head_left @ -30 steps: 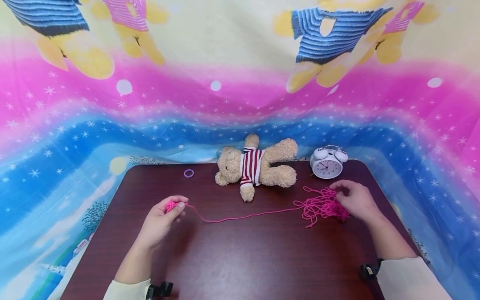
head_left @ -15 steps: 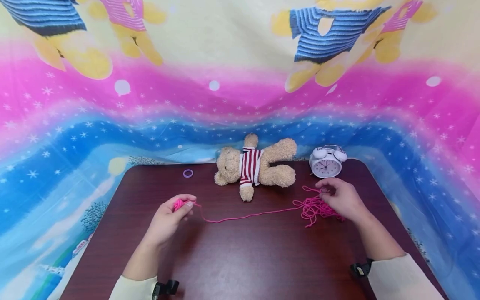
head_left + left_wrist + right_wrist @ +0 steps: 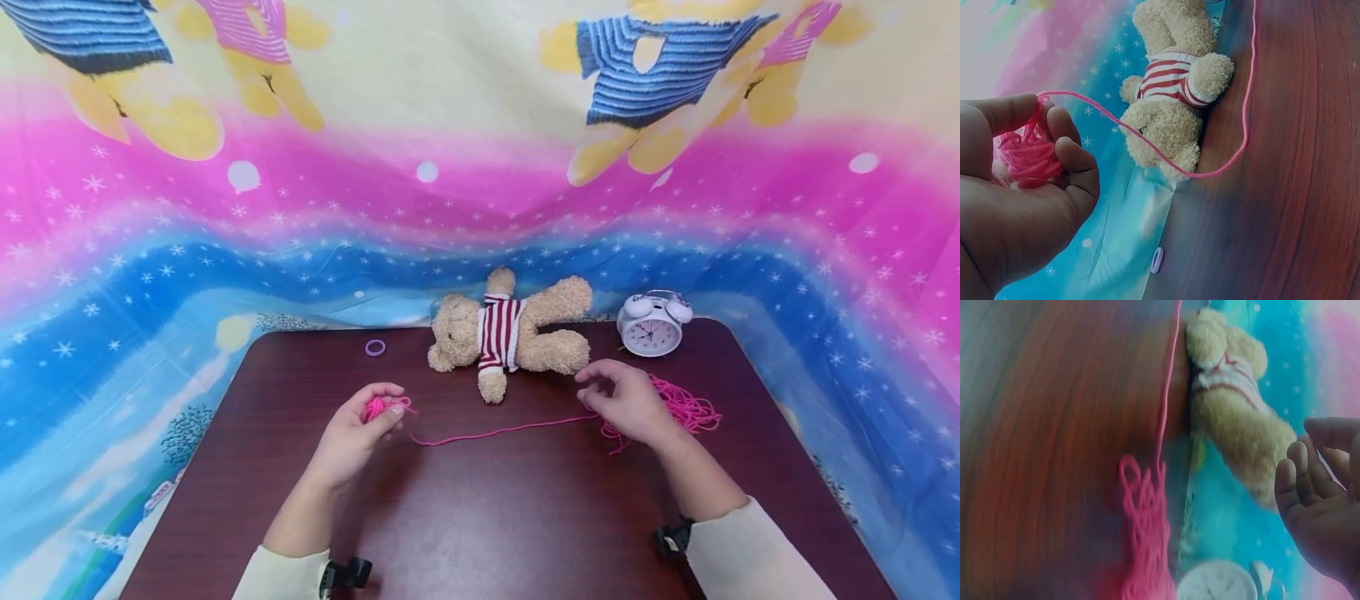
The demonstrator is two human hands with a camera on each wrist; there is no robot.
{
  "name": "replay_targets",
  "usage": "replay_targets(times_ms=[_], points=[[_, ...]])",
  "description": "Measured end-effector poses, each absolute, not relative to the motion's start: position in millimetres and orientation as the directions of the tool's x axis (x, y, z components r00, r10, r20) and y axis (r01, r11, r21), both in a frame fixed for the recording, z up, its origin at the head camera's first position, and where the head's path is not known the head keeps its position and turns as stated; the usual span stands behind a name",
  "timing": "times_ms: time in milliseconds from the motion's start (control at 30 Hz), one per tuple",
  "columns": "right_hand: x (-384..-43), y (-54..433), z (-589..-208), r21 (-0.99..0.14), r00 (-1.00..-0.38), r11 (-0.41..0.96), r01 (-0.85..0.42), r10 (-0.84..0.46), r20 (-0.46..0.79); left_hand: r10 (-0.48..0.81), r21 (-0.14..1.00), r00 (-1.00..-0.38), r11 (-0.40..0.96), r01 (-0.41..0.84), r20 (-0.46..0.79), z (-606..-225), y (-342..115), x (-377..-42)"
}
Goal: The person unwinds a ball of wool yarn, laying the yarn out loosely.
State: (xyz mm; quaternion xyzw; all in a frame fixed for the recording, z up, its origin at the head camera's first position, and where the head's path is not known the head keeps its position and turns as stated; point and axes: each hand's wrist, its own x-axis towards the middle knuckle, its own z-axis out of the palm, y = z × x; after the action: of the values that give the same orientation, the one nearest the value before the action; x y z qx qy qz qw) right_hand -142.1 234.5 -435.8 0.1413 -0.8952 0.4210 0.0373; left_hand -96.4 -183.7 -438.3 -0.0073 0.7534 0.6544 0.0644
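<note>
In my left hand (image 3: pixel 354 435) is a small wound bundle of pink yarn (image 3: pixel 1030 161), held in the curled fingers with the thumb against it. From it a single strand (image 3: pixel 495 432) runs slack across the table to a loose yarn pile (image 3: pixel 686 406) on the right. My right hand (image 3: pixel 628 402) is over the left part of that pile and hides some of it. Its fingers (image 3: pixel 1302 481) are loosely bent, and nothing shows between them in the right wrist view.
A teddy bear (image 3: pixel 500 335) in a red-and-white striped shirt lies at the table's back edge. A white alarm clock (image 3: pixel 651 325) stands to its right, a purple ring (image 3: pixel 375 347) lies to its left. Printed cloth surrounds the dark wooden table (image 3: pixel 480 517).
My right hand has moved left across the yarn pile, uncovering its right side. The left hand has shifted slightly right, still gripping the bundle, and a small loop now shows at its fingertips.
</note>
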Motion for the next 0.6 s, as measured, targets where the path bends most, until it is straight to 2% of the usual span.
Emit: replay_targets(times_ms=[267, 600], points=[[-141, 195, -439, -0.764, -0.944, 0.562, -0.317, -0.26, 0.2, 0.072, 0.98, -0.99, 0.165, -0.108, -0.121, -437, -177, -96], [-137, 154, -437, -0.8, -0.919, 0.481, -0.358, -0.335, 0.21, 0.112, 0.99, -0.989, 0.111, -0.085, -0.098, -437, -163, -99]])
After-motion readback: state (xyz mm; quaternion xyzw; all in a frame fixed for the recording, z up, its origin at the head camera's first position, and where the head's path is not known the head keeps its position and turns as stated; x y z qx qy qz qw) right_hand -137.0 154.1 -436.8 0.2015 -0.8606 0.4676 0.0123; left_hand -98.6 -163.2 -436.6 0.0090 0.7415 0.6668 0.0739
